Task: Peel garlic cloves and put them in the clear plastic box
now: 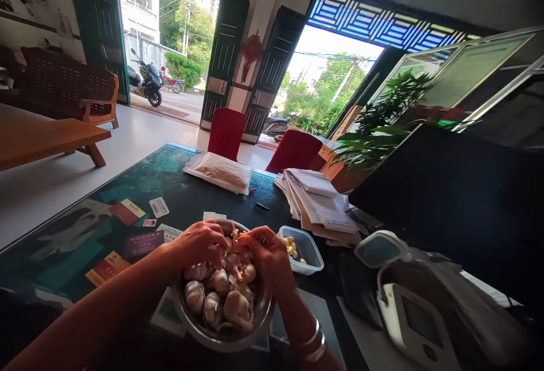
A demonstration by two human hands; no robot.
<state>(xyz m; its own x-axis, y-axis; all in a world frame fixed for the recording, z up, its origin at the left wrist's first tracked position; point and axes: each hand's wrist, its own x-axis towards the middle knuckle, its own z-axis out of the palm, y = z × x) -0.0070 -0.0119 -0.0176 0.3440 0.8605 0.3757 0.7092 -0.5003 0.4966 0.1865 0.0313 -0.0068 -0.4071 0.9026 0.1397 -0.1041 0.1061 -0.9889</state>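
A metal bowl (221, 344) full of whole garlic bulbs (212, 308) and loose papery skins stands in front of me. My left hand (202, 243) is over its left side, fingers loosely bent and apart, with nothing visible held in them. Above the right rim, my right hand (268, 252) pinches what looks like a garlic clove, mostly covered by the fingertips. Right of the bowl sits a clear plastic container (312, 255) with several peeled garlic cloves (291, 246) in it.
Stacked papers (321, 201) lie behind the container; a plastic-wrapped packet (221, 171) is near the far edge. Cards (127, 212) rest at left on the dark table (148, 161). A white device with a screen (414, 323) stands at right. Red chairs (227, 133) are beyond.
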